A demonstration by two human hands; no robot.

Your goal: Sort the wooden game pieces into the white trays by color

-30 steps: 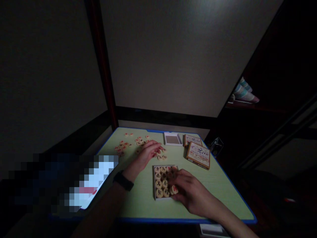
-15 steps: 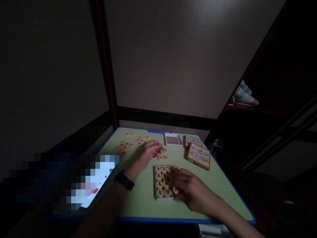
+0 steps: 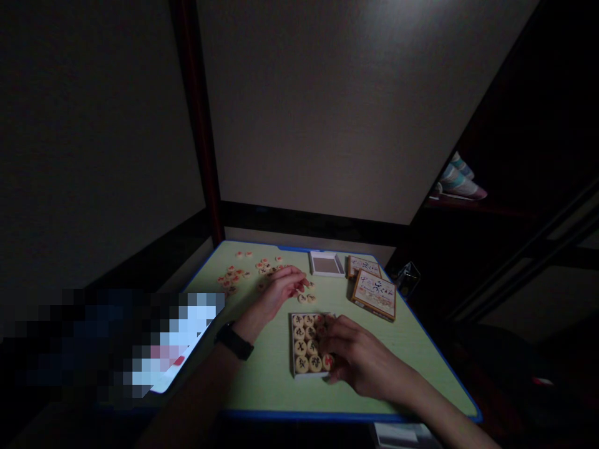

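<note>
Covering the right columns of the white tray point(image 3: 292, 349) at lower centre, the right hand point(image 3: 358, 362) hides several discs, and dim light blurs their markings. A pixelated block point(image 3: 116, 349) masks the lower left. The right fingers curl down, pinching a red-marked disc point(image 3: 329, 360) at the tray's lower right corner. The left hand point(image 3: 278, 290), palm down, cups loose discs point(image 3: 234, 274) on the green table point(image 3: 412, 349); whether it grips one cannot be told.

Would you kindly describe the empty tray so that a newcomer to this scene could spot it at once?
Find the green table with the blue rim. At its far edge, just left of the two printed boxes, lies a small white-rimmed tray. Unlike the filled tray under the right hand, packed with round pieces, its brown inside is bare.
</note>
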